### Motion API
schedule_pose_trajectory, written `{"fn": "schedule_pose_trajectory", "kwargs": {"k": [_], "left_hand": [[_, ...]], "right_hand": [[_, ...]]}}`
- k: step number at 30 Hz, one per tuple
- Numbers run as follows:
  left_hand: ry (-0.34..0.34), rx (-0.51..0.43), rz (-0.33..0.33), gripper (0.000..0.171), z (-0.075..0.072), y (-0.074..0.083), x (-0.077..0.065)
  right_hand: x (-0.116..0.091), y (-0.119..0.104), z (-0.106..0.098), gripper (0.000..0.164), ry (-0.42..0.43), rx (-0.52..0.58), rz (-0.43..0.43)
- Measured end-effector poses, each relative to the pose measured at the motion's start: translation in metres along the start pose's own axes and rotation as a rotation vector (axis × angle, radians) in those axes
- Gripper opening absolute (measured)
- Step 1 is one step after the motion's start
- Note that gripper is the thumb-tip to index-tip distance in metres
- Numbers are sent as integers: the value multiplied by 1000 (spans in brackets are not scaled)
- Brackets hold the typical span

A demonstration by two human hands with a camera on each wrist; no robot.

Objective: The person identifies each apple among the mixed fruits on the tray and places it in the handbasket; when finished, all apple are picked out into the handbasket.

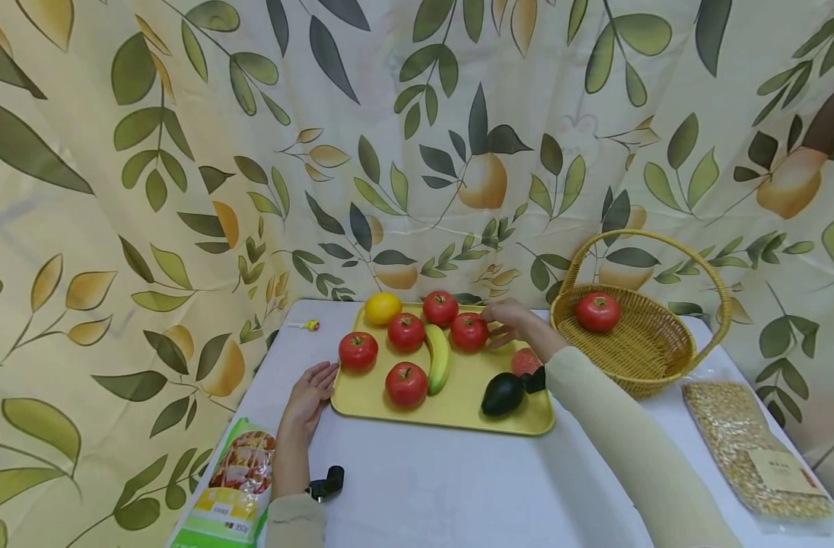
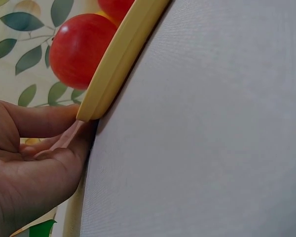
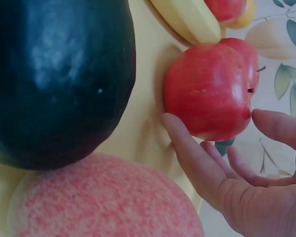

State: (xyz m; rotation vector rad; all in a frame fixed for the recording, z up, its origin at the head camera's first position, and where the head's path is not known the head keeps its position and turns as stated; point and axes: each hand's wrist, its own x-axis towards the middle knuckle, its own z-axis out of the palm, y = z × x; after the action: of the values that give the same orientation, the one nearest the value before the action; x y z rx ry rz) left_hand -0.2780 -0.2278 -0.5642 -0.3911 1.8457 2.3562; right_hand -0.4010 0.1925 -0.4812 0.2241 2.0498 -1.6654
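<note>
A yellow tray [image 1: 451, 428] holds several red apples [image 1: 406, 384], a banana [image 1: 438, 358], a yellow round fruit [image 1: 383, 308], a dark avocado-like fruit [image 1: 503, 394] and a speckled pink peach-like fruit [image 3: 103, 202]. My left hand [image 1: 310, 397] holds the tray's left rim, its fingertips at the lip in the left wrist view. The right hand [image 1: 516, 321] reaches over the tray's right part. Its parted thumb and fingers lie about the right rear apple [image 3: 207, 91], fingertips right at its skin. That apple sits on the tray beside the banana.
A wicker basket [image 1: 653, 346] with a tall handle stands right of the tray, one red apple [image 1: 598, 311] inside. A bag of pale kernels [image 1: 739, 441] lies at the right. Nearer the left edge are a green food packet [image 1: 235, 487] and a small wrapped lollipop [image 1: 310, 326].
</note>
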Motion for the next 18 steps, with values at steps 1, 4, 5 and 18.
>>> {"fn": "schedule_pose_trajectory", "kwargs": {"k": [1, 4, 5, 18], "left_hand": [[-3, 0, 3, 68, 0, 0, 0], [-5, -6, 2, 68, -1, -1, 1], [-9, -6, 4, 68, -1, -2, 2], [-10, 3, 0, 68, -3, -4, 5]], "right_hand": [[1, 1, 1, 34, -1, 5, 0], [4, 2, 2, 37, -14, 41, 10], [5, 3, 2, 40, -22, 54, 14], [6, 3, 4, 64, -29, 112, 31]]}}
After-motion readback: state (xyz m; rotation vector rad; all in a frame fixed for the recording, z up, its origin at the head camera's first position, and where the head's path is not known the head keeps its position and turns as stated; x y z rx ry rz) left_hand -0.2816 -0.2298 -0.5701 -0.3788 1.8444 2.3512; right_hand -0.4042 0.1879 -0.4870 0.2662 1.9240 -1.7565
